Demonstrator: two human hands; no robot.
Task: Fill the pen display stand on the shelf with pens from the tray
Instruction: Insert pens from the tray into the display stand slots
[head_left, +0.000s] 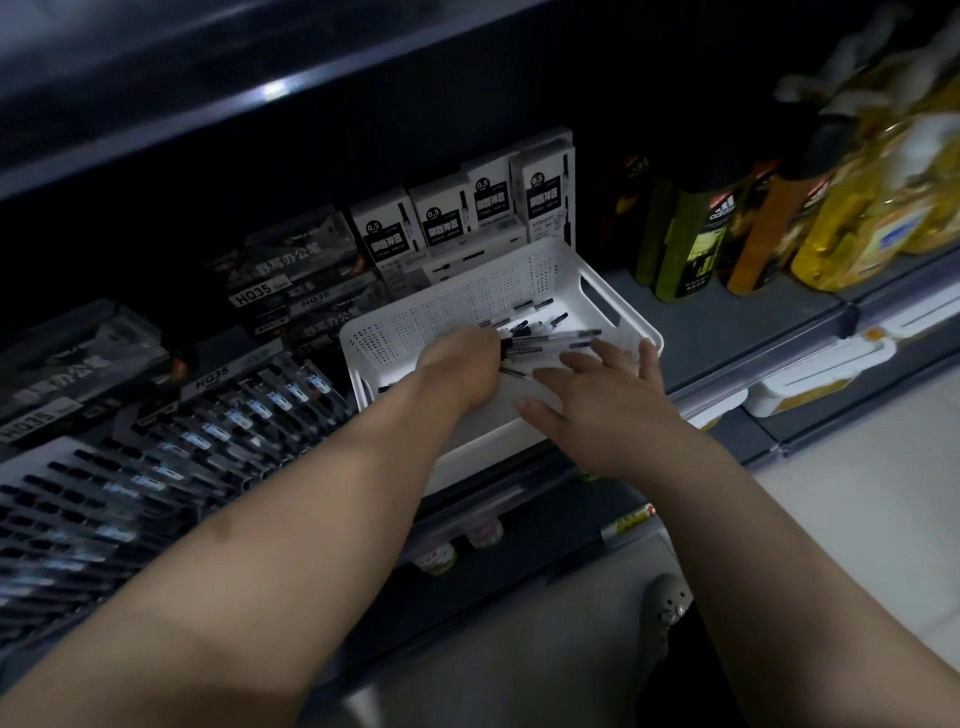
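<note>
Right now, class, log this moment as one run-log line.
phase: picking | left hand: grips pens in tray | right hand: open over tray | display stand: untouched

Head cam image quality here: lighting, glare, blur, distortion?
Head view: dim overall, shelf back nearly black; glare spot on the upper shelf edge; yellow bottles at right smeared by blur; wide-angle bends shelf lines; white tray, pens, left hand and right hand are readable.
</note>
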